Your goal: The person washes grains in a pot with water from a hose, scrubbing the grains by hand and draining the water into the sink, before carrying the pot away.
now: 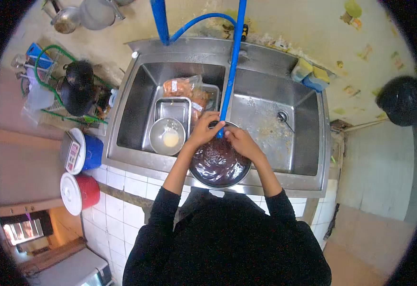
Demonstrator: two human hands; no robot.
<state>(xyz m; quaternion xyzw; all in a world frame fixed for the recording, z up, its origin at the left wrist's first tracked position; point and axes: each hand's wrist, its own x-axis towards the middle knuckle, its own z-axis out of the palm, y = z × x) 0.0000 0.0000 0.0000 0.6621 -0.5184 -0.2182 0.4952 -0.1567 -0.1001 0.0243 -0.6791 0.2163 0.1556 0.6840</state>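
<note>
Bowl (203,184) of dark, glossy contents has its far rim partly covered by the hands and the hose (232,76); glare and ripples make it hard to tell what fills it. The hose's upper end runs out of view, and some of the fingertips are hidden.

The bowl rests at the front of the steel sink (294,182), by the divider, just below both hands and on the person's near side of them. The left hand (207,128) closes around the hose near its end, thumb against the blue tube. The right hand (242,142) is curled, its fingertips right beside the hose's mouth; I cannot tell whether they pinch anything.

The hose crosses in front of the divider, blocking part of it. In the left basin, a smaller bowl (158,138) with something pale inside overlaps a metal tray (172,110), near plastic packages (180,86) of orange-brown food, their labels unreadable. Scraps dot the right basin around the drain (282,116); sponges (303,71) sit at its far corner.
</note>
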